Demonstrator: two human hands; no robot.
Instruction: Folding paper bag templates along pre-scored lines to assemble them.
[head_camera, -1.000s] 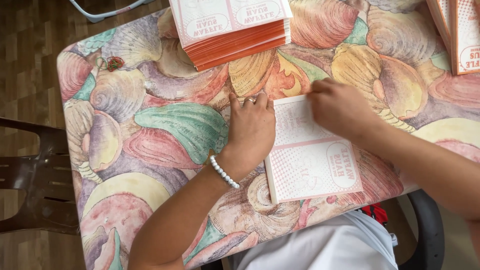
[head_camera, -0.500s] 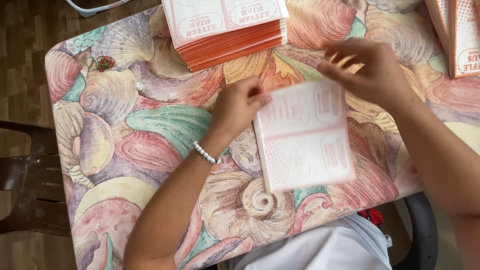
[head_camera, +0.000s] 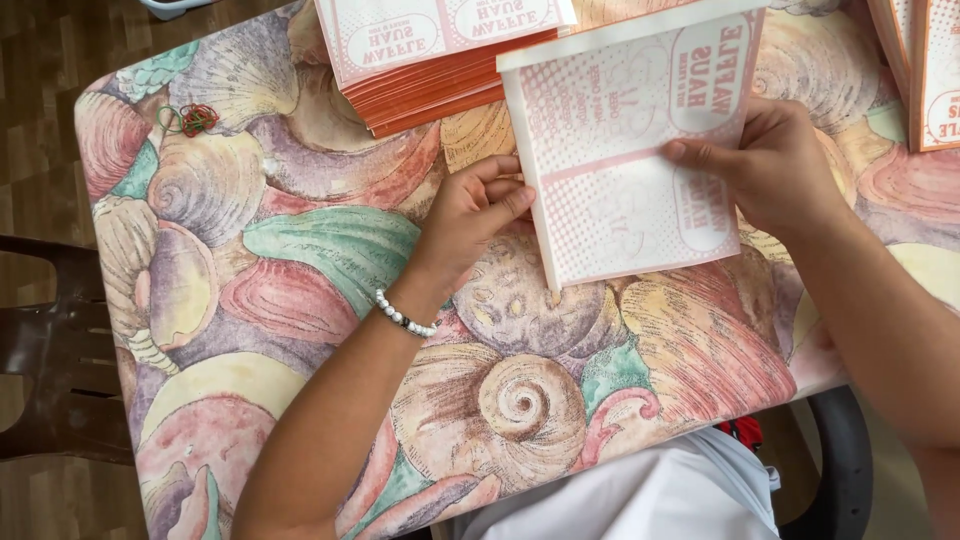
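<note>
Here, one flat paper bag (head_camera: 625, 160), white with pink dotted print, is held up off the shell-patterned tablecloth (head_camera: 300, 300). The right hand (head_camera: 775, 165) pinches its right edge, thumb on the printed face and fingers behind, which seems to carry the weight. The left hand (head_camera: 470, 215) has curled fingertips against the left edge, steadying it rather than clamping; I cannot tell whether it truly grips.

One stack of matching bags (head_camera: 430, 60) with orange edges sits at the far side, within reach (probably a supply or a finished pile). A second stack (head_camera: 925, 70) shows partly at the right edge. A few rubber bands (head_camera: 190, 118), red and green, lie in a tangle near the far left corner. One beaded bracelet (head_camera: 405, 315) on the left wrist. One brown chair (head_camera: 50, 350) stands to the left.
</note>
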